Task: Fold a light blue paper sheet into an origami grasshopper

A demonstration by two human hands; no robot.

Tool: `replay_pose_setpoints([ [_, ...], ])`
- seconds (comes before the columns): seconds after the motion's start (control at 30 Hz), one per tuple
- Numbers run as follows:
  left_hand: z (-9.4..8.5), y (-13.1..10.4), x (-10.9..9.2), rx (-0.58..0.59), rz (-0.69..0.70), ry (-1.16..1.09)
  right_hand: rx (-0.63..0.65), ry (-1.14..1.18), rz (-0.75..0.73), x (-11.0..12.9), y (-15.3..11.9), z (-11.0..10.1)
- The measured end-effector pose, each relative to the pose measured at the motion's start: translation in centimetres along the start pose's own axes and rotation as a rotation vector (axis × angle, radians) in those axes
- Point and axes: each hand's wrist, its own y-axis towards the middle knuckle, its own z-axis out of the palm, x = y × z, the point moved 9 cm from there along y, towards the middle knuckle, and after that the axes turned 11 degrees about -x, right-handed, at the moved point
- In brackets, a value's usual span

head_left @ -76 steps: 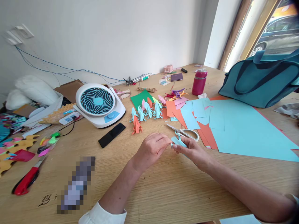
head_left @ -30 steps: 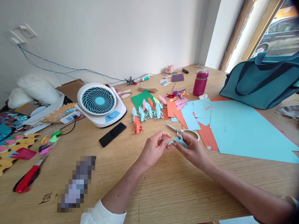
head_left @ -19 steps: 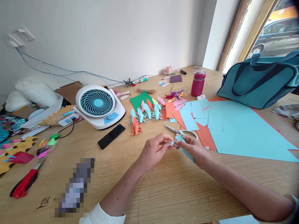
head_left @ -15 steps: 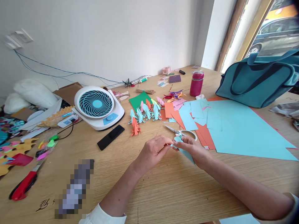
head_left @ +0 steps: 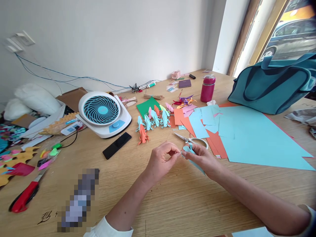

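Note:
A folded piece of light-blue paper (head_left: 189, 149) is held over the table, and part of it hangs down below my right hand (head_left: 203, 160). My right hand is closed on this paper, thumb on the near side. My left hand (head_left: 165, 157) pinches with thumb and fingertips at the paper's left tip; that tip is tiny and partly hidden. Just behind my right hand lie scissors (head_left: 200, 142) with white handles, blades pointing left. Left of them stand several folded paper figures in light blue, pink and orange, the nearest an orange one (head_left: 142, 134).
Light-blue sheets (head_left: 254, 138) and orange paper pieces (head_left: 217, 144) cover the right side. A magenta bottle (head_left: 207, 90) and teal bag (head_left: 274, 87) stand behind. At left are a white fan (head_left: 125, 115), black phone (head_left: 117, 145) and red-handled cutter (head_left: 26, 197).
My left fingertips have shifted slightly left, and the folded paper is turned a little in my right hand. The things on the table have not moved.

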Motion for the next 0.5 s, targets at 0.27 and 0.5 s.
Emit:
replay_pose_setpoints([
  [0.27,0.6,-1.1,3.3,-0.055,-0.389,-0.138,-0.026,-0.133,-0.204,1.4,-0.3,0.2],
  [0.5,0.4,-1.0,3.2,-0.026,-0.395,-0.035,-0.027,-0.144,-0.198,1.6,-0.7,0.5],
])
